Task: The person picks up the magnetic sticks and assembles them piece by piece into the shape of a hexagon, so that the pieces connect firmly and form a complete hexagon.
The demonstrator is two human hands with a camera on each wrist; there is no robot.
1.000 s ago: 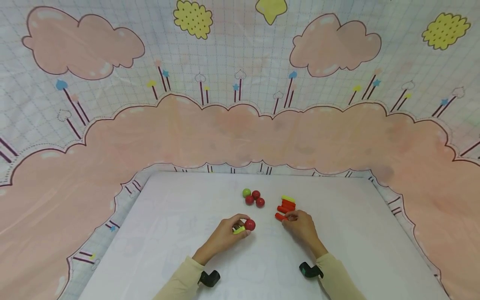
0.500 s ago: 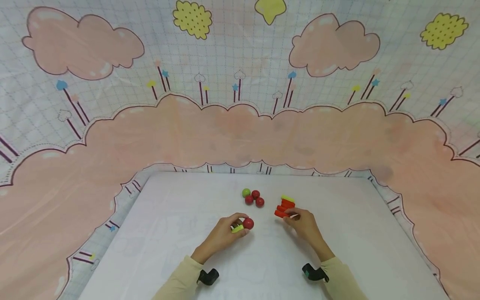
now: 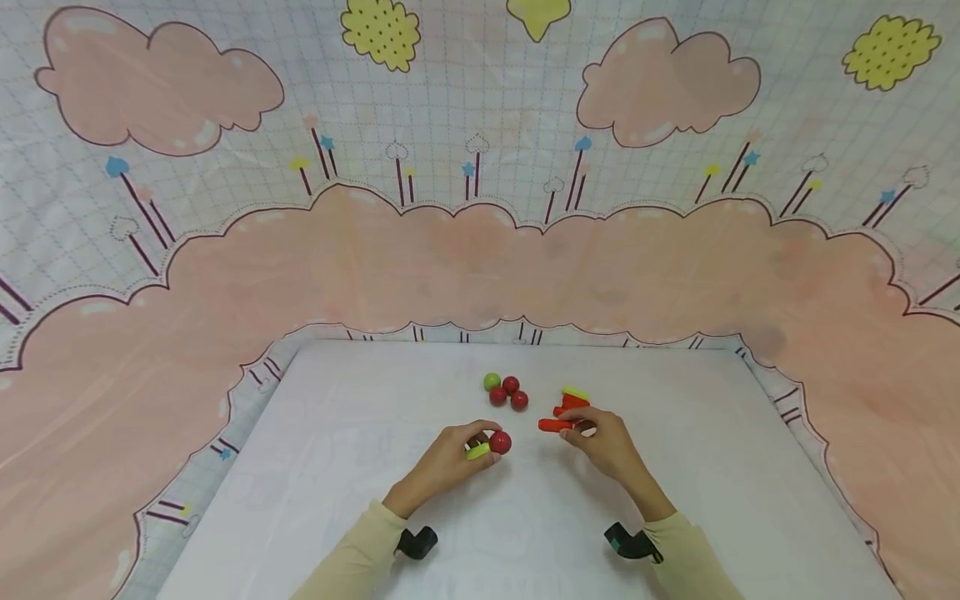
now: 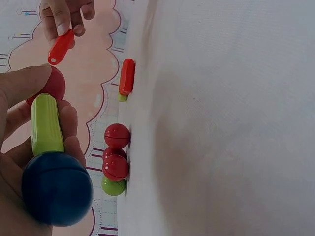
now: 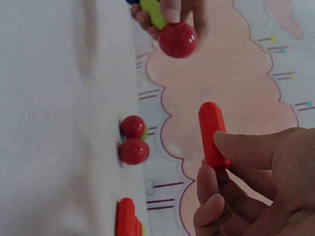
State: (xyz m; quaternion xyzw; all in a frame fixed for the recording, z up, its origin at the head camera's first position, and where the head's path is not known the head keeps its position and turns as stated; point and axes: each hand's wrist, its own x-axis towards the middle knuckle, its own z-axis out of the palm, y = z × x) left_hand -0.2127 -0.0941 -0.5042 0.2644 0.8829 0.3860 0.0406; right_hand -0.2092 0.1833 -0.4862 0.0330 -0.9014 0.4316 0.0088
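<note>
My left hand (image 3: pixel 442 467) grips a joined toy piece above the table: a yellow-green rod (image 4: pixel 45 123) with a red ball (image 3: pixel 500 442) at one end and a dark blue ball (image 4: pixel 56 189) at the other. The thumb lies against the red ball. Over on the right, my right hand (image 3: pixel 609 448) pinches a red rod (image 5: pixel 211 135) between thumb and fingers. That rod is raised off the table, its free end toward the red ball, with a gap between them. A small hole shows in its end in the left wrist view.
Behind the hands, several red balls (image 3: pixel 519 401) and a green ball (image 3: pixel 492 381) cluster on the white table (image 3: pixel 360 400). Beyond the right hand lie red rods (image 3: pixel 574 402) and a yellow-green rod (image 3: pixel 575 392). A patterned cloth (image 3: pixel 480 267) hangs behind the table.
The right hand has lifted the red rod from beside the other rods and turned it a little toward the left hand. The left hand has stayed nearly in place with its joined piece.
</note>
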